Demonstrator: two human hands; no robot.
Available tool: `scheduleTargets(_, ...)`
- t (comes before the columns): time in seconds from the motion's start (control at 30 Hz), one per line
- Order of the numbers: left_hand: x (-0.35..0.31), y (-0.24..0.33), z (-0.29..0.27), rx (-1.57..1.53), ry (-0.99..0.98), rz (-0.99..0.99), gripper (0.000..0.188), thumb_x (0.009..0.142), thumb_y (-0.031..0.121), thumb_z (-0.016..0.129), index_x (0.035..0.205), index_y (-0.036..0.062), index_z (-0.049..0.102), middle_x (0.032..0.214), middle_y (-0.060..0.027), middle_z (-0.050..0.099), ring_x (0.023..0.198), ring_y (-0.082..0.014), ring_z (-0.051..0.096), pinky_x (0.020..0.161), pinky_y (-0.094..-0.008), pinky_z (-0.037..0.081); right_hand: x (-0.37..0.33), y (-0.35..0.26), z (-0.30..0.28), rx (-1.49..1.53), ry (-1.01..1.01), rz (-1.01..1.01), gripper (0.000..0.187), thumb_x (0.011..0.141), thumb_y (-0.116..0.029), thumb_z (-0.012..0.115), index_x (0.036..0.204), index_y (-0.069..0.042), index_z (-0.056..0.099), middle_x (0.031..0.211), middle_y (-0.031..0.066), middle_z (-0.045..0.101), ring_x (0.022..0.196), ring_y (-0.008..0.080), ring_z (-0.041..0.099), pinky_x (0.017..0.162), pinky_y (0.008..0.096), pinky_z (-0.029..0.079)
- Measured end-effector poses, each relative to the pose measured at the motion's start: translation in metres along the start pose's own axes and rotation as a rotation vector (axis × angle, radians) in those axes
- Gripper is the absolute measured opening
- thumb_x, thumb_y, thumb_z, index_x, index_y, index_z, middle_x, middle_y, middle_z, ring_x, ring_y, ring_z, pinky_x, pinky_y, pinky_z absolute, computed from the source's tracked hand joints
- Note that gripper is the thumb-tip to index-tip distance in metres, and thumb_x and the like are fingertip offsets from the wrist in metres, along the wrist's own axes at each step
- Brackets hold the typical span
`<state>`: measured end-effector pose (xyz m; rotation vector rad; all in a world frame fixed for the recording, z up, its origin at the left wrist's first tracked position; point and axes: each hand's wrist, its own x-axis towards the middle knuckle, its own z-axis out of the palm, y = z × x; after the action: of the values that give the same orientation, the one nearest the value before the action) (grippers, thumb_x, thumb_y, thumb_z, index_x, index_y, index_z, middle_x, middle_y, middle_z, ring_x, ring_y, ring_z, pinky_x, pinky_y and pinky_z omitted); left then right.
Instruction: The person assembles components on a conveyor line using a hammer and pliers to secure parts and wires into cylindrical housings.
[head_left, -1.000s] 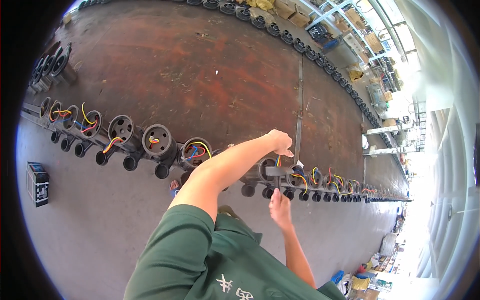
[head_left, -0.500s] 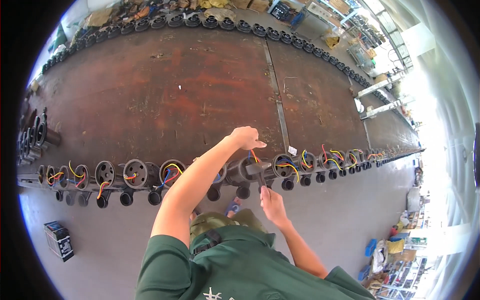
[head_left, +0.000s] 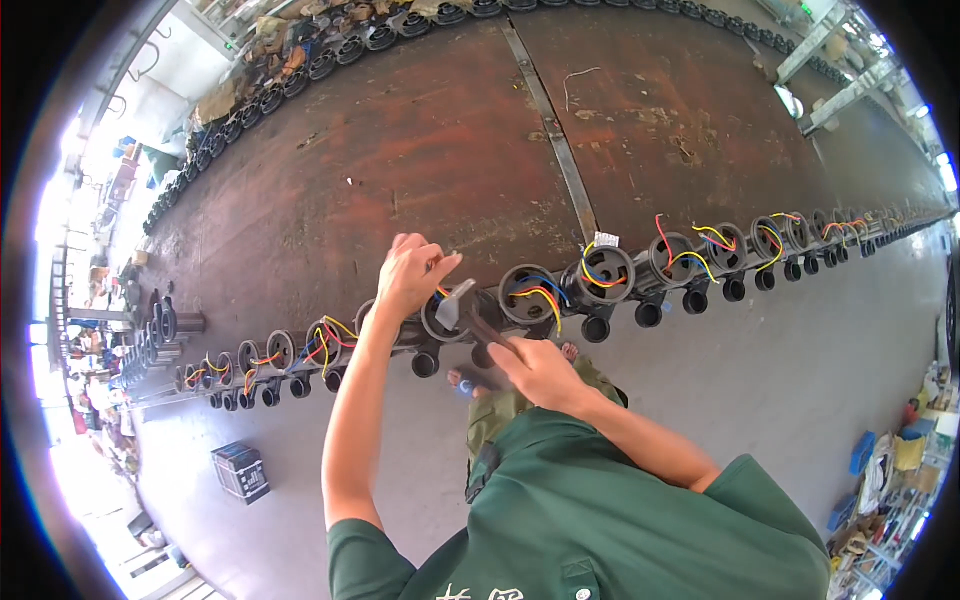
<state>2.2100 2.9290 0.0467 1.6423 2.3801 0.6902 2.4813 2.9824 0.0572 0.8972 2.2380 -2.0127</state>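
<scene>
My right hand [head_left: 545,375] grips the handle of a hammer [head_left: 456,303], whose grey head is over the mouth of a dark round motor housing [head_left: 437,325]. My left hand [head_left: 408,275] is just above that housing with its fingers curled in. Coloured wires [head_left: 441,292] rise from the housing to the lower side of this hand; their ends are hidden. To the right stands another housing [head_left: 530,297] with red, yellow and blue wires hanging over its rim. More such housings line the table's near edge on both sides, each with a short round tube below.
The large worn brown table [head_left: 430,170] has a metal seam strip [head_left: 550,125] across it. Dark ring-shaped parts [head_left: 380,38] line its far edge. More dark cylinders [head_left: 165,325] stand at the left. A black box [head_left: 240,473] sits on the grey floor.
The view has shifted and tilted, with the row of housings now slanting up to the right. The hammer head has turned, and both hands remain at a housing.
</scene>
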Motion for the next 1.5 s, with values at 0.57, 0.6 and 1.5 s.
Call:
scheduleTargets(0.57, 0.028, 0.106, 0.063, 0.166, 0.09, 0.344, 0.062, 0.062, 0.018, 0.077, 0.12, 0.0062, 0.06, 0.112, -0.0134, 0.053, 0.109, -0.0324, 0.05, 0.093, -0.0431, 0.041, -0.067, -0.008, -0.099, 0.582, 0.297, 0.125, 0.041, 0.11, -0.045, 0.045, 0.09, -0.01, 0.051, 0.062, -0.0062, 0.042, 0.046, 0.002, 0.034, 0.041, 0.0213, 0.027)
scheduleTargets(0.6, 0.027, 0.105, 0.063, 0.144, 0.119, 0.329, 0.061, 0.063, 0.017, 0.077, 0.12, 0.0064, 0.059, 0.112, -0.0131, 0.053, 0.108, -0.0328, 0.051, 0.092, -0.0431, 0.041, -0.067, -0.007, -0.095, 0.588, 0.294, 0.133, 0.04, 0.11, -0.044, 0.046, 0.09, -0.01, 0.051, 0.062, -0.0061, 0.042, 0.047, 0.002, 0.034, 0.041, 0.0214, 0.027)
scheduleTargets(1.5, 0.006, 0.066, 0.057, -0.388, 0.077, 0.266, 0.014, 0.091, 0.022, 0.068, 0.099, 0.0139, 0.077, 0.1, -0.0074, 0.061, 0.102, -0.0307, 0.055, 0.096, -0.0421, 0.044, -0.067, -0.002, -0.068, 0.411, 0.36, 0.167, 0.038, 0.109, -0.04, 0.049, 0.087, -0.009, 0.054, 0.063, -0.0074, 0.044, 0.051, 0.0013, 0.038, 0.044, 0.0211, 0.029)
